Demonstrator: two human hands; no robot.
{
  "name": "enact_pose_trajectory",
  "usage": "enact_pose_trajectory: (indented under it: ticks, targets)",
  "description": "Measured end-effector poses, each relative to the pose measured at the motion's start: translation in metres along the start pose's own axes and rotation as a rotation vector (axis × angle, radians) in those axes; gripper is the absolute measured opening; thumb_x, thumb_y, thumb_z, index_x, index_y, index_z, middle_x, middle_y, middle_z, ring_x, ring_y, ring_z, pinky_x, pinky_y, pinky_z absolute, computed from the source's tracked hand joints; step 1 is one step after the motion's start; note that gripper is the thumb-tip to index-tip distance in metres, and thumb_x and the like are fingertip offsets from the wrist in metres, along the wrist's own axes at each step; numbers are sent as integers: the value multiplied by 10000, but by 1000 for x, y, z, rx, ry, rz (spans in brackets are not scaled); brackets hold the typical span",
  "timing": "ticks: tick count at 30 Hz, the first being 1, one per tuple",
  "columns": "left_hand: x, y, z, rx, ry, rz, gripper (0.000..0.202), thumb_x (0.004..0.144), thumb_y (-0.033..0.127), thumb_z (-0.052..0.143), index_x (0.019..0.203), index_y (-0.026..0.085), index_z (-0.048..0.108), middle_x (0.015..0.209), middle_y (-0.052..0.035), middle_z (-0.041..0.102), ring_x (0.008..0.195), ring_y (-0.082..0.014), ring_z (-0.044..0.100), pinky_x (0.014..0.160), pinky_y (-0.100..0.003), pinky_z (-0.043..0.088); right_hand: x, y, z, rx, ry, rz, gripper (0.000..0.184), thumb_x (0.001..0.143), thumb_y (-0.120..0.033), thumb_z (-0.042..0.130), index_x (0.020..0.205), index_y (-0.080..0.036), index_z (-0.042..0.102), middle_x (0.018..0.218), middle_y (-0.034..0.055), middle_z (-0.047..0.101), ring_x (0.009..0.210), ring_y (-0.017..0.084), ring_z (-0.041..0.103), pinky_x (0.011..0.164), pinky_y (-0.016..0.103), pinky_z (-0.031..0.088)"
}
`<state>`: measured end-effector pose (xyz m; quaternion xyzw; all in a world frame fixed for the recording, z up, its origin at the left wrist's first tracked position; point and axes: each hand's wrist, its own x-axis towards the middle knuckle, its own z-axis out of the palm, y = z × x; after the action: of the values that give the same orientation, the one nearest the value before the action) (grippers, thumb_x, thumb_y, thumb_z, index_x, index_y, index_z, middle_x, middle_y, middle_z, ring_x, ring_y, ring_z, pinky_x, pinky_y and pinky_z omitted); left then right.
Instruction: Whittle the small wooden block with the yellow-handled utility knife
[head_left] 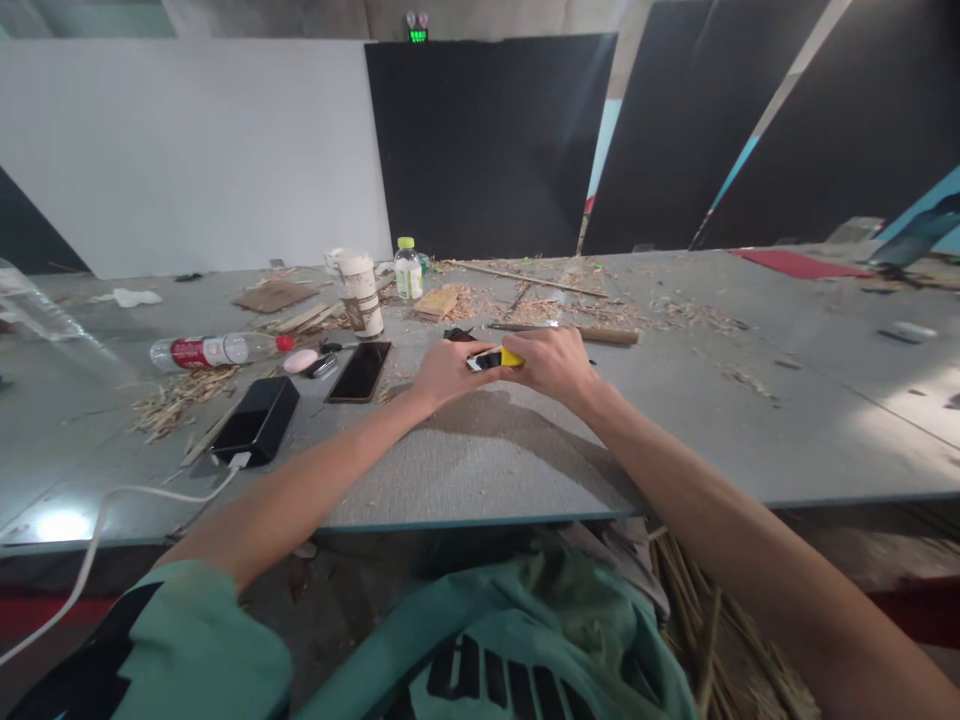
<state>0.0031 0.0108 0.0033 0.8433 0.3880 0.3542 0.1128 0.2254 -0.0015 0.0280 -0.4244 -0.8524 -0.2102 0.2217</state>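
Out over the table, my left hand and my right hand meet with their fingers closed. A small object with a yellow end and a black and white part shows between them; its exact kind is unclear. My right fingers grip the yellow end, while my left thumb and fingers close around the other side. Just beyond my hands lies a long tool with a wooden handle, its other end partly hidden. A dark piece sits behind my left hand.
Left of my hands lie a phone, a black power bank with a white cable, and a bottle on its side. Farther back stand paper cups and a green-capped bottle. Wood shavings litter the grey table.
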Motion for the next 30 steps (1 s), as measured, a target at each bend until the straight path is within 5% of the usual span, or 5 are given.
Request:
enact_pose_trajectory:
  ticks: [8, 12, 19, 24, 30]
  targets:
    - [-1, 5, -1, 36, -13, 1, 653, 901, 761, 622, 1236, 232, 803, 1128, -95, 828, 975, -286, 776, 842, -361, 551, 1, 1, -3, 29, -43, -21, 711, 1026, -794, 353, 835, -197, 688, 706, 63, 648, 622, 149, 449, 634, 333, 150]
    - [-2, 6, 0, 61, -15, -6, 651, 921, 768, 581, 1210, 233, 812, 868, -77, 810, 788, -246, 742, 703, -323, 495, 1, 1, -5, 21, -59, -1, 724, 1018, -812, 340, 833, -199, 679, 723, 63, 657, 621, 149, 455, 626, 332, 145]
    - [-1, 9, 1, 116, 21, -96, 728, 968, 777, 452, 651, 179, 720, 490, -30, 503, 482, -164, 459, 535, -318, 276, 2, -4, -1, -6, -51, 121, 675, 1004, -806, 407, 881, -201, 679, 769, 66, 689, 625, 154, 473, 615, 323, 149]
    - [-5, 3, 0, -103, 65, -133, 584, 971, 708, 543, 1072, 191, 795, 661, -29, 644, 648, -198, 611, 615, -309, 411, 3, -9, 5, 33, -22, 235, 607, 1012, -758, 456, 897, -207, 683, 788, 72, 698, 642, 165, 495, 611, 315, 173]
    - [-4, -8, 1, -342, 142, -193, 520, 1036, 610, 473, 1303, 243, 726, 1356, -97, 734, 1265, -307, 662, 1070, -421, 509, 7, 0, 5, 155, -46, 462, 564, 993, -715, 523, 737, -216, 576, 679, 48, 621, 614, 162, 452, 600, 304, 217]
